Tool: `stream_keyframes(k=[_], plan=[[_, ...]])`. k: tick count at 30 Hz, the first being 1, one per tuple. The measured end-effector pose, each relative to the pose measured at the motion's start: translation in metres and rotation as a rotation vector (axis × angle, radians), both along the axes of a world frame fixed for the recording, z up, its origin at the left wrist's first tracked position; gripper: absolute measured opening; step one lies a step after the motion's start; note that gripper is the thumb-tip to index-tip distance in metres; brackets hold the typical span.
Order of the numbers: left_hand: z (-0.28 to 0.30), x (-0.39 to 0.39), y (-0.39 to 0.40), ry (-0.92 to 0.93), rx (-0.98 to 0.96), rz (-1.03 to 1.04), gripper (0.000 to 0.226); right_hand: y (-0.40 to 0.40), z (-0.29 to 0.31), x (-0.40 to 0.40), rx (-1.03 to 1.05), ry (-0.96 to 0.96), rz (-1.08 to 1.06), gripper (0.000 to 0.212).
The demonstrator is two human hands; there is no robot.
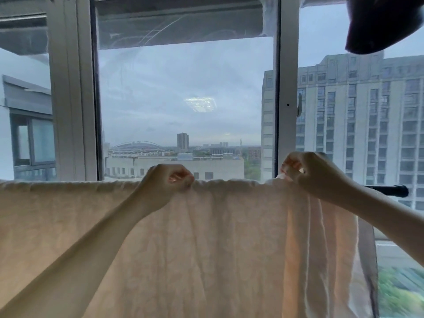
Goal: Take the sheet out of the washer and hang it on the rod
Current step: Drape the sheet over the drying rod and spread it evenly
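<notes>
A pale cream sheet (206, 244) hangs draped over a horizontal rod, spanning from the left edge to past the middle right. Only the rod's dark right end (390, 190) shows; the rest is hidden under the cloth. My left hand (167, 180) pinches the sheet's top fold near the middle. Further right, my right hand (307, 171) grips a bunched part of the top edge, where the cloth hangs in tighter folds. The washer is out of view.
A large window with white frames (288, 88) stands right behind the rod, with city buildings beyond the glass. A dark garment (380, 24) hangs at the top right. A thin grey cloth (369, 249) hangs beside the sheet's right edge.
</notes>
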State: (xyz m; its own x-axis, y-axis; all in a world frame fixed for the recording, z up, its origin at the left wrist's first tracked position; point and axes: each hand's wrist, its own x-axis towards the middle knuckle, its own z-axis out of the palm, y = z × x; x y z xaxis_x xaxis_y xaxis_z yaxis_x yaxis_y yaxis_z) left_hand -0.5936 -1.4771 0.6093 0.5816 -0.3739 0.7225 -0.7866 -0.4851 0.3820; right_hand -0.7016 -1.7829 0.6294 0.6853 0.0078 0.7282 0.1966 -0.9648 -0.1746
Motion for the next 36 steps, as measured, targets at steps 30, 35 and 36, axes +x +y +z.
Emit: stream_keyframes(k=[30, 35, 36], plan=[[-0.030, -0.088, -0.199, -0.258, -0.114, 0.188, 0.009, -0.154, 0.021, -0.016, 0.004, 0.260, 0.242, 0.011], [-0.052, -0.128, -0.264, -0.389, -0.032, 0.223, 0.018, -0.187, 0.008, -0.025, 0.391, 0.461, 0.608, 0.011], [-0.056, -0.135, -0.273, -0.402, -0.018, 0.221, 0.021, -0.193, 0.003, -0.025, 0.389, 0.460, 0.632, 0.013]])
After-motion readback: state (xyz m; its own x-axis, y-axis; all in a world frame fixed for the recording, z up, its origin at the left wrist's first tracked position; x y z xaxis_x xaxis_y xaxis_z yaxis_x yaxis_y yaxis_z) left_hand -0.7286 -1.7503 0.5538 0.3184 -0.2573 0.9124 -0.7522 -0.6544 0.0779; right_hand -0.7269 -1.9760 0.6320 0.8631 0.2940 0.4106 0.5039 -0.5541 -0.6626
